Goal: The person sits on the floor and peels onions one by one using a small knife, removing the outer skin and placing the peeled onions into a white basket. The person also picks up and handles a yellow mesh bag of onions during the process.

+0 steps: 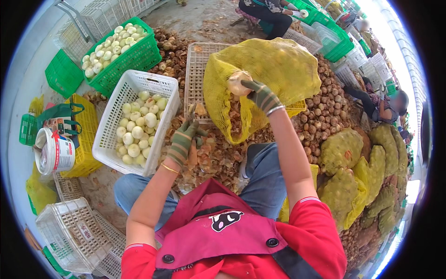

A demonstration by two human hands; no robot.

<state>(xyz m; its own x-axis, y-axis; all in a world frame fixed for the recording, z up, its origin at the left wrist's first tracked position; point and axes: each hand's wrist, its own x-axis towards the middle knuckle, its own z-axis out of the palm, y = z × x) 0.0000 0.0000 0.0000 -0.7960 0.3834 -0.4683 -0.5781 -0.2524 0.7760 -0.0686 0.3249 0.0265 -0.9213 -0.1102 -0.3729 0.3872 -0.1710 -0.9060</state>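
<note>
My gloved right hand [262, 96] is closed on a pale brown onion [237, 83] at the opening of a large yellow mesh sack [284, 65]. The sack rests over a pale plastic crate [197, 60]. My gloved left hand [182, 139], left of the sack, is closed around what looks like a small knife [190, 114], pointing upward; its handle is mostly hidden. Loose onion skins [213, 160] lie below both hands. Beside my left hand, a white basket [111, 146] holds several peeled white onions [137, 132].
A green crate [123, 69] of peeled onions stands upper left, with a yellow crate [83, 156] and stacked crates [72, 228] along the left. Unpeeled onions [325, 107] and full sacks [344, 153] cover the right. Co-workers [274, 18] [385, 104] sit farther off.
</note>
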